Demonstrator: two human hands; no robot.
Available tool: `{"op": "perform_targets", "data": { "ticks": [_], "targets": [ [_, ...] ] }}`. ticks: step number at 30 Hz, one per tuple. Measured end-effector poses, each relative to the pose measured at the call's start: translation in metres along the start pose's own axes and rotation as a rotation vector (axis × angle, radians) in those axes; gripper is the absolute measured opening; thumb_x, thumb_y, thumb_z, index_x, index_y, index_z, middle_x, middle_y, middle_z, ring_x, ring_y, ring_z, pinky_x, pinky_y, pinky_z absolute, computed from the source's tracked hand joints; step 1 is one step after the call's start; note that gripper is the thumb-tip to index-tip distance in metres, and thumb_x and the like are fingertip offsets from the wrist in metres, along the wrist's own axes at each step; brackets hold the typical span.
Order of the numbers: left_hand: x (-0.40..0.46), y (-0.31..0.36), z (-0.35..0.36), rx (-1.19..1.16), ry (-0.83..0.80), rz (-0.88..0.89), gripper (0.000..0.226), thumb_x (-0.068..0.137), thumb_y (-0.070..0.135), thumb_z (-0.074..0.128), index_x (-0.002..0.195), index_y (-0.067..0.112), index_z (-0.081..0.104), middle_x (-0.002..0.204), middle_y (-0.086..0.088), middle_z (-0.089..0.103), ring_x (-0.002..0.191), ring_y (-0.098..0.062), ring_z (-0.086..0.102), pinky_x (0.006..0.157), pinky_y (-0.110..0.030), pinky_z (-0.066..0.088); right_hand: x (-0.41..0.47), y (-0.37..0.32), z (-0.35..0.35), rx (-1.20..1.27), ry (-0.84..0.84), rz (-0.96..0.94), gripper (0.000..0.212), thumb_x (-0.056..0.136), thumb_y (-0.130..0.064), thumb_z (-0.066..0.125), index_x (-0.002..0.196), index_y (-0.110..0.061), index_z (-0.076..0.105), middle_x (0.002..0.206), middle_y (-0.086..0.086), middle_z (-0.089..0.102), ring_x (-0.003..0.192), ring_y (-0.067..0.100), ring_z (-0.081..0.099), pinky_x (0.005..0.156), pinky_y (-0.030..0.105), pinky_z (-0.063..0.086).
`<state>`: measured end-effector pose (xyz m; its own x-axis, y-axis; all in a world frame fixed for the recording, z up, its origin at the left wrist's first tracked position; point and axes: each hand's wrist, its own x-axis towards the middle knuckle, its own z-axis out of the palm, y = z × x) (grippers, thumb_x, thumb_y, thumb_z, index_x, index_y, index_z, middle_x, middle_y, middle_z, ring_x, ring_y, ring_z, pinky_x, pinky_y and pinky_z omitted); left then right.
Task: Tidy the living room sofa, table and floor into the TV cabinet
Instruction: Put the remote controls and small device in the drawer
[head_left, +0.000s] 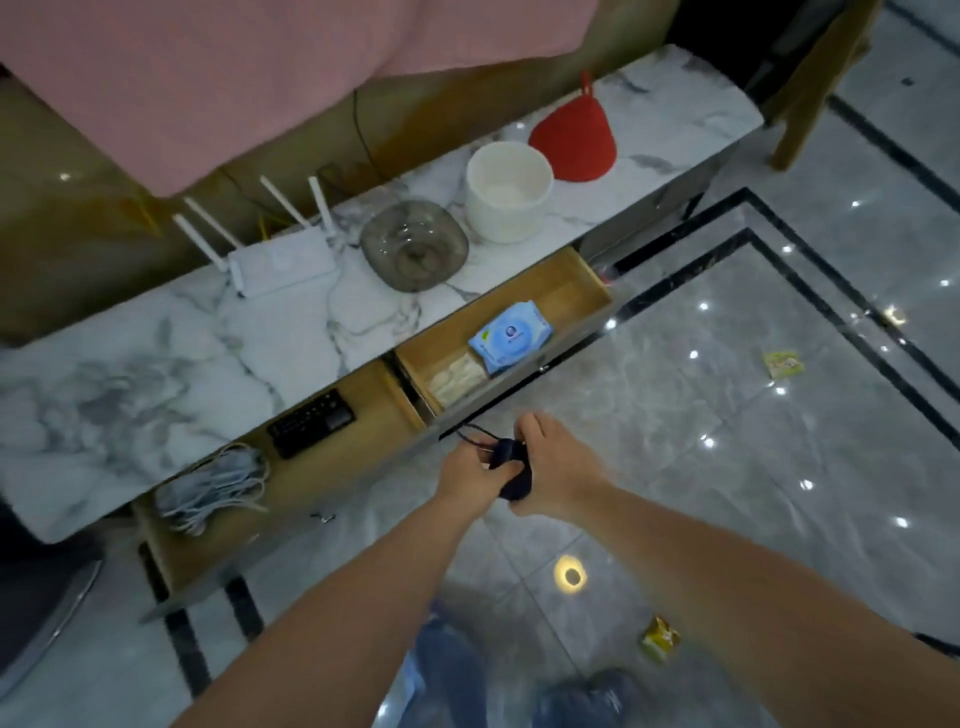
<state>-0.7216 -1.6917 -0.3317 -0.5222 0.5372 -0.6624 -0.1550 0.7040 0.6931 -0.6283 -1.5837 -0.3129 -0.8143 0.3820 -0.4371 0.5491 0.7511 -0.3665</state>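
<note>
Both my hands hold a small dark device (511, 467) with a thin black cord (470, 434) in front of the TV cabinet (156, 374). My left hand (475, 475) grips its left side and my right hand (558, 462) wraps round its right side. Two wooden drawers stand pulled out below the marble top. The left drawer (358, 452) holds a black remote (311, 422) and a bundle of white cables (213, 488). The right drawer (566, 288) holds a blue wipes pack (511, 336) and a pale packet (457, 379).
On the cabinet top stand a white router (283, 260), a grey glass bowl (413, 244), a white bucket (509, 189) and a red cloth cone (574, 137). Wrappers lie on the tiled floor at right (782, 362) and near my feet (658, 636). A wooden chair leg (810, 88) stands at upper right.
</note>
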Motion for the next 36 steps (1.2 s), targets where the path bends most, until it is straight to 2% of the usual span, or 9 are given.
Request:
{"op": "perform_targets", "data": {
  "ticks": [5, 10, 14, 19, 22, 26, 28, 31, 36],
  "targets": [
    [-0.003, -0.015, -0.084, -0.149, 0.035, -0.027, 0.015, 0.092, 0.011, 0.068, 0.103, 0.011, 0.058, 0.092, 0.004, 0.060, 0.095, -0.015, 0.059, 0.061, -0.011, 0.045, 0.052, -0.075, 0.005, -0.037, -0.102, -0.099, 0.066, 0.053, -0.050, 0.074, 0.098, -0.025, 0.033, 0.101, -0.008, 0.038, 0.101, 0.018, 0.048, 0.071, 0.038, 0.051],
    [-0.001, -0.036, -0.136, -0.351, 0.087, -0.115, 0.018, 0.092, 0.010, 0.068, 0.104, 0.014, 0.056, 0.098, 0.002, 0.059, 0.095, -0.015, 0.057, 0.086, -0.031, 0.051, 0.091, -0.126, 0.009, -0.136, -0.199, -0.220, 0.070, 0.057, -0.051, 0.076, 0.106, -0.022, 0.034, 0.114, -0.001, 0.043, 0.108, 0.020, 0.045, 0.071, 0.034, 0.044],
    [0.006, -0.058, -0.153, -0.496, 0.191, -0.217, 0.031, 0.089, 0.013, 0.072, 0.117, 0.004, 0.062, 0.110, -0.006, 0.067, 0.105, -0.023, 0.064, 0.096, -0.040, 0.053, 0.122, -0.145, 0.020, -0.177, -0.226, -0.332, 0.067, 0.062, -0.052, 0.079, 0.106, -0.023, 0.038, 0.113, -0.002, 0.045, 0.106, 0.018, 0.048, 0.070, 0.034, 0.045],
    [0.022, -0.085, -0.169, -0.733, 0.332, -0.312, 0.028, 0.091, 0.014, 0.069, 0.117, 0.003, 0.066, 0.109, -0.011, 0.071, 0.105, -0.028, 0.067, 0.099, -0.049, 0.052, 0.169, -0.147, 0.034, -0.138, -0.368, -0.462, 0.067, 0.075, -0.031, 0.080, 0.132, -0.023, 0.046, 0.133, 0.001, 0.045, 0.121, 0.021, 0.048, 0.092, 0.043, 0.051],
    [0.036, -0.111, -0.174, -0.815, 0.416, -0.355, 0.012, 0.089, 0.015, 0.072, 0.099, 0.010, 0.070, 0.104, -0.012, 0.074, 0.102, -0.029, 0.069, 0.099, -0.051, 0.052, 0.189, -0.135, 0.041, -0.079, -0.376, -0.342, 0.065, 0.080, -0.029, 0.077, 0.137, -0.022, 0.046, 0.135, 0.003, 0.049, 0.122, 0.023, 0.051, 0.098, 0.039, 0.048],
    [0.051, -0.138, -0.188, -0.983, 0.450, -0.410, 0.011, 0.089, 0.012, 0.071, 0.099, 0.008, 0.069, 0.106, -0.015, 0.073, 0.102, -0.028, 0.068, 0.095, -0.046, 0.054, 0.221, -0.139, 0.063, 0.088, -0.524, -0.004, 0.052, 0.094, -0.030, 0.063, 0.138, -0.007, 0.048, 0.129, 0.014, 0.057, 0.120, 0.030, 0.056, 0.102, 0.044, 0.047],
    [0.058, -0.149, -0.195, -1.029, 0.466, -0.419, 0.013, 0.090, 0.011, 0.070, 0.102, 0.007, 0.068, 0.106, -0.014, 0.072, 0.100, -0.027, 0.068, 0.091, -0.042, 0.056, 0.229, -0.149, 0.077, 0.369, -0.583, 0.173, 0.040, 0.099, -0.023, 0.058, 0.131, 0.000, 0.055, 0.124, 0.018, 0.063, 0.111, 0.030, 0.063, 0.097, 0.044, 0.053],
    [0.079, -0.176, -0.203, -1.043, 0.481, -0.426, 0.007, 0.092, 0.012, 0.068, 0.098, 0.009, 0.068, 0.103, -0.015, 0.072, 0.098, -0.028, 0.068, 0.092, -0.045, 0.055, 0.249, -0.161, 0.115, 0.614, -0.578, 0.303, 0.022, 0.099, -0.020, 0.057, 0.117, -0.009, 0.065, 0.120, 0.013, 0.067, 0.110, 0.027, 0.065, 0.095, 0.042, 0.055],
    [0.116, -0.227, -0.219, -0.965, 0.500, -0.458, 0.005, 0.094, 0.018, 0.066, 0.090, 0.016, 0.066, 0.100, -0.012, 0.070, 0.099, -0.031, 0.067, 0.093, -0.051, 0.055, 0.277, -0.181, 0.170, 0.820, -0.601, 0.467, 0.030, 0.100, -0.014, 0.056, 0.129, -0.008, 0.055, 0.134, 0.014, 0.056, 0.122, 0.030, 0.057, 0.078, 0.034, 0.057]
  ]
}}
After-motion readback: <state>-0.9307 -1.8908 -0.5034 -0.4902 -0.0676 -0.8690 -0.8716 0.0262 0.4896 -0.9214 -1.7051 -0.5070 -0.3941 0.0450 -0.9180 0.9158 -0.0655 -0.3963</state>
